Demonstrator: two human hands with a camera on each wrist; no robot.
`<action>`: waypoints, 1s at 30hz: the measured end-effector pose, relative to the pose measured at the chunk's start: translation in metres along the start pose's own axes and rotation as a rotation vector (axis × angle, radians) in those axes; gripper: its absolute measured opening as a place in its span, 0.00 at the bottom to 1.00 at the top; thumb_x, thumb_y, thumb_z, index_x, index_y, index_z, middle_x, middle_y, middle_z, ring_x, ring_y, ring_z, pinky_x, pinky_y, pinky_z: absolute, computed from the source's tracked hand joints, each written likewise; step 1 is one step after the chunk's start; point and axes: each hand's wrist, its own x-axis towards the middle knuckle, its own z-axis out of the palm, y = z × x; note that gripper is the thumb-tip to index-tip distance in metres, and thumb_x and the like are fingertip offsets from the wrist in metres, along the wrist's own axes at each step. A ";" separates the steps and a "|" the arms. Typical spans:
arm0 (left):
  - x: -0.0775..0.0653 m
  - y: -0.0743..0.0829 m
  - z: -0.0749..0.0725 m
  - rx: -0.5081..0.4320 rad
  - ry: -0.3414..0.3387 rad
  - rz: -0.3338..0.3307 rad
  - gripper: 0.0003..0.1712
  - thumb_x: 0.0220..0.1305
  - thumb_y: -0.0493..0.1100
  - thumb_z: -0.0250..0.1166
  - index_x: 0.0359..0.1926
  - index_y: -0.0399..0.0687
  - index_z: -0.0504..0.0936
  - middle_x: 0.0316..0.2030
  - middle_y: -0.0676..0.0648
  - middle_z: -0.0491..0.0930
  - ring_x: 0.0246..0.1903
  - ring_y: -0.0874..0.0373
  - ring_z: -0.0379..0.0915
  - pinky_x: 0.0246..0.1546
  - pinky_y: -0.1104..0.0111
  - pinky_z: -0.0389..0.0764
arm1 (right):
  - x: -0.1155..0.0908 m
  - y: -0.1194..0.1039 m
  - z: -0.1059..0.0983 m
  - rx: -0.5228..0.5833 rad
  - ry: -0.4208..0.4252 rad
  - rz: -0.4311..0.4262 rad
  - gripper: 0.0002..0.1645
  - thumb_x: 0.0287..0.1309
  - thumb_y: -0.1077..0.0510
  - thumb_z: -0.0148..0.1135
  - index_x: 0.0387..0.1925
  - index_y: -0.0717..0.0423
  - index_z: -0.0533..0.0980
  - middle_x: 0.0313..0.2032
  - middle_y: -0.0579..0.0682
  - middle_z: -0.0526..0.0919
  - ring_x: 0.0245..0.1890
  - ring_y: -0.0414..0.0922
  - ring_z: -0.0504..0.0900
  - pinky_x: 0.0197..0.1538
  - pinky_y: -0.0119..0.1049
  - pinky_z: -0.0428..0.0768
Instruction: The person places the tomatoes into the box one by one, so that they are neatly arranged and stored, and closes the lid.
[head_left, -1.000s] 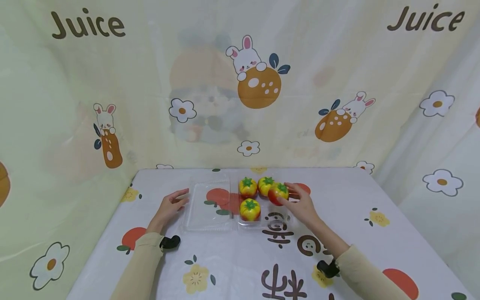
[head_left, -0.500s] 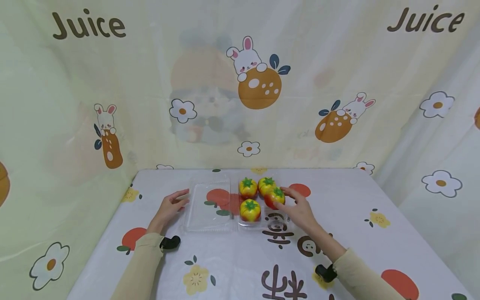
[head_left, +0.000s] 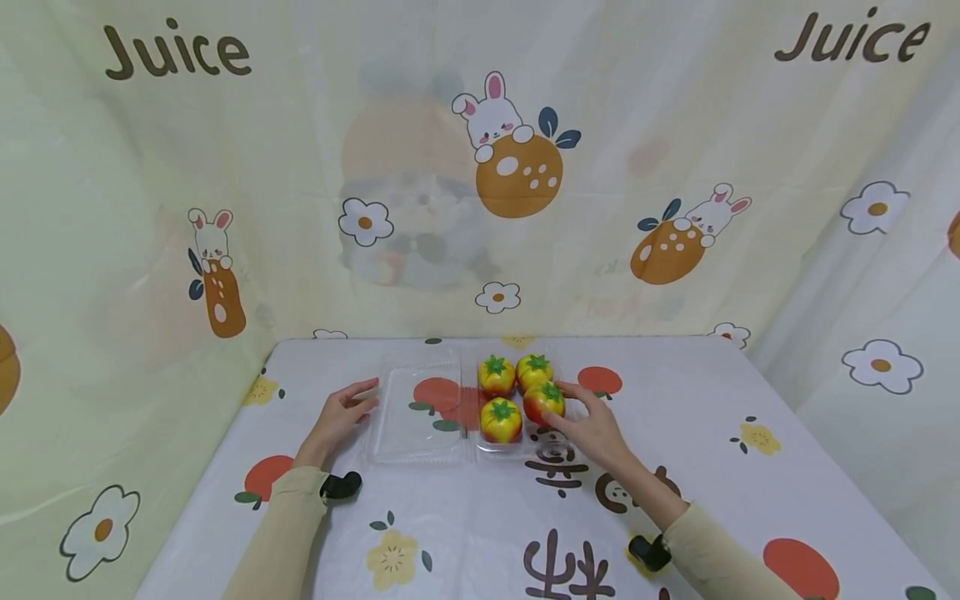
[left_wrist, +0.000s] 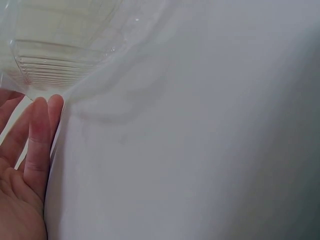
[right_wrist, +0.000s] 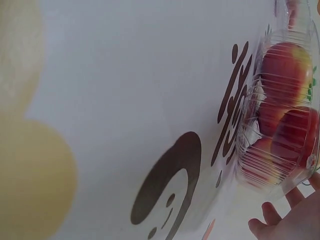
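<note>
Here, we see a round, glossy red-and-yellow fruit, green star-shaped top upward, long axis unclear, at the clear plastic tray's near right, right hand pinching it, thumb hiding its lower edge, left hand relaxed.

The box is clear and colourless, so the tablecloth shows through its lid: white, printed with red fruit, yellow blossoms and dark brown lettering. In the box I see three fruits, bright yellow on top, red lower down, each crowned with a green star; over its near right part, in the right hand, a fourth fruit shows red along its left side beneath the same green crown. Behind the box hangs a cream curtain, patterned with white rabbits on speckled orange-brown fruit, navy leaves, white daisies and brown "Juice" lettering. Plain beige sleeves with black wrist pieces flank the box.
</note>
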 end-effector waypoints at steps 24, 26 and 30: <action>0.000 -0.001 -0.001 -0.021 -0.002 0.045 0.26 0.68 0.37 0.63 0.66 0.39 0.73 0.66 0.40 0.70 0.43 0.65 0.74 0.37 0.77 0.77 | -0.002 0.002 0.006 -0.119 0.033 -0.132 0.37 0.57 0.50 0.70 0.66 0.56 0.71 0.60 0.59 0.77 0.64 0.58 0.70 0.63 0.65 0.64; 0.000 -0.001 -0.001 -0.020 -0.001 0.043 0.26 0.68 0.37 0.63 0.65 0.39 0.73 0.66 0.40 0.70 0.44 0.65 0.74 0.37 0.77 0.77 | -0.002 0.003 0.007 -0.140 0.042 -0.165 0.37 0.56 0.51 0.71 0.66 0.57 0.71 0.60 0.59 0.77 0.63 0.58 0.71 0.62 0.64 0.66; 0.000 -0.001 -0.001 -0.025 -0.001 0.051 0.26 0.67 0.36 0.63 0.65 0.38 0.73 0.66 0.39 0.70 0.43 0.66 0.74 0.37 0.77 0.77 | -0.003 0.006 0.009 -0.200 0.061 -0.211 0.37 0.55 0.51 0.72 0.65 0.58 0.72 0.60 0.58 0.77 0.61 0.59 0.72 0.61 0.63 0.68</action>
